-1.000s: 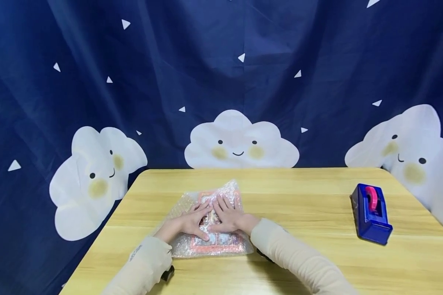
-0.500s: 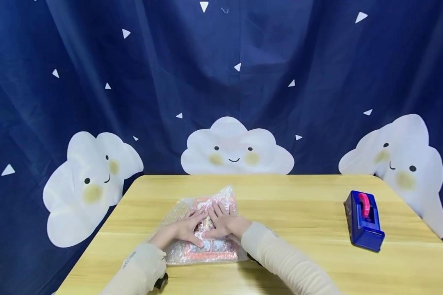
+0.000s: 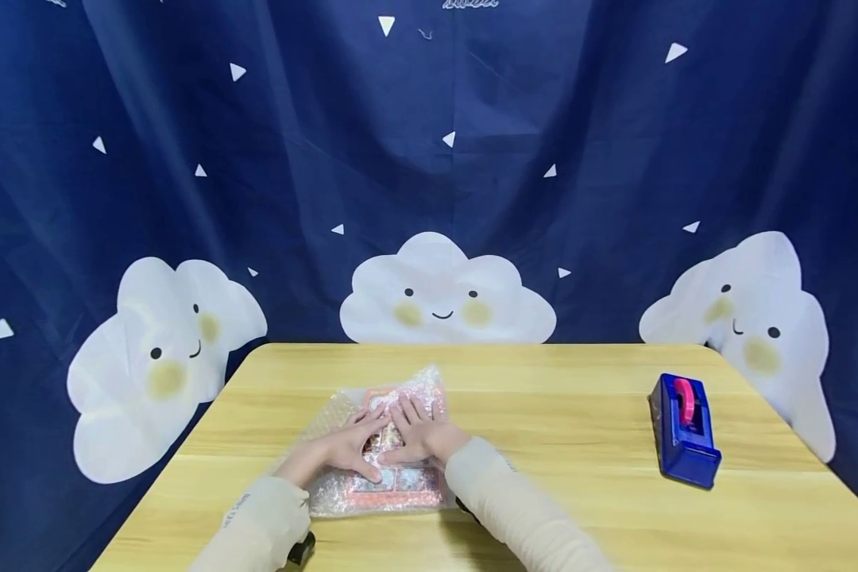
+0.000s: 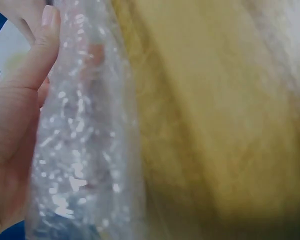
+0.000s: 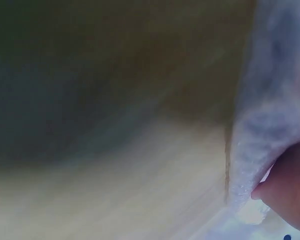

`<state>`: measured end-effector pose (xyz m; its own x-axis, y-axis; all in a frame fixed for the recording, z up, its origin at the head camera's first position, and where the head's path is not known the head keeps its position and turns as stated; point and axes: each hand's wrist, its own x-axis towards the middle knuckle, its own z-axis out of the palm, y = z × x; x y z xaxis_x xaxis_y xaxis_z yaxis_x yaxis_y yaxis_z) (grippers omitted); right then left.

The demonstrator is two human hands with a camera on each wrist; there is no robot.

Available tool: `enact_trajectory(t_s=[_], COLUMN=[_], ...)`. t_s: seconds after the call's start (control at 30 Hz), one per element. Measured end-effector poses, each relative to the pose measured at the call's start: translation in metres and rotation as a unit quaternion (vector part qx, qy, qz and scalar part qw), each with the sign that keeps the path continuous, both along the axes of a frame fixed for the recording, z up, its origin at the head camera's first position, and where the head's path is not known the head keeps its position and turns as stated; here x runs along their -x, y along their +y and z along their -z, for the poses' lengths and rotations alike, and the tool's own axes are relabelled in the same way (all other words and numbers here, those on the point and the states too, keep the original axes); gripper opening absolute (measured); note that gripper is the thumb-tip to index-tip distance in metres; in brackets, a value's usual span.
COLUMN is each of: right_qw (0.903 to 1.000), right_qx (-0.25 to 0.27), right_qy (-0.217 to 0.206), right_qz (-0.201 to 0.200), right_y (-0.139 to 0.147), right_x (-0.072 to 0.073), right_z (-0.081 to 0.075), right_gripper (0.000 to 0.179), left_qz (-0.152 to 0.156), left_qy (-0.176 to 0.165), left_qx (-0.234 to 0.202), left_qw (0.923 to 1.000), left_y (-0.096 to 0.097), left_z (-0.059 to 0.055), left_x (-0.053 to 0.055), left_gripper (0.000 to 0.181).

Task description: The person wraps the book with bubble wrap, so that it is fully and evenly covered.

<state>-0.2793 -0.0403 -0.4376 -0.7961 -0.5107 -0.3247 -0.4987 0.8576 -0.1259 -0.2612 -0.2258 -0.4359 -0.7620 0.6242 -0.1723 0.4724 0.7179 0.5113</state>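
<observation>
A flat item with a pink-orange border and picture panels (image 3: 416, 479) lies inside clear bubble wrap (image 3: 329, 496) on the table. Both hands rest flat on top of it. My left hand (image 3: 346, 446) spreads over its left half, fingers straight and thumb apart. On the right half lies my right hand (image 3: 416, 435), its fingers extended toward the far edge. The fingertips of the two hands nearly meet. In the left wrist view the bubble wrap (image 4: 90, 140) runs beside the thumb. The right wrist view is blurred, with a bit of the right hand (image 5: 290, 185) against the wrap.
A blue tape dispenser (image 3: 686, 437) with a pink roll core (image 3: 685, 401) stands at the right of the wooden table (image 3: 543, 445). Behind the table hangs a dark blue curtain (image 3: 293, 159) printed with white clouds.
The head view has shifted slightly, so the whole scene sits lower and further left in it. Both hands keep the same flat pose on the wrapped item.
</observation>
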Motion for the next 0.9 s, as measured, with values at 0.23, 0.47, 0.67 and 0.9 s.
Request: enact_trajectory(t_s=[0.23,0.47,0.67,0.9], right_qw=[0.9996,0.9992,0.9986,0.9983], right_qx=[0.013,0.039,0.05,0.055], right_qy=[0.023,0.01,-0.015,-0.018], right_qz=[0.009,0.001,0.0,-0.007], right_y=[-0.001,0.003,0.005,0.006], right_x=[0.008,0.015,0.013,0.005], right_z=[-0.003,-0.008,-0.005,-0.001], right_gripper=[0.092,0.094,0.093,0.094], left_qz=[0.007,-0.11,-0.297,-0.364], left_qy=[0.018,0.007,0.016,-0.014], left_qx=[0.003,0.017,0.026,0.008], left_qw=[0.9998,0.9937,0.9545,0.9311], left_y=[-0.001,-0.024,-0.06,-0.081], left_z=[-0.012,-0.025,-0.024,-0.024], left_x=[-0.001,-0.023,-0.051,-0.074], left_gripper=[0.092,0.082,0.084,0.083])
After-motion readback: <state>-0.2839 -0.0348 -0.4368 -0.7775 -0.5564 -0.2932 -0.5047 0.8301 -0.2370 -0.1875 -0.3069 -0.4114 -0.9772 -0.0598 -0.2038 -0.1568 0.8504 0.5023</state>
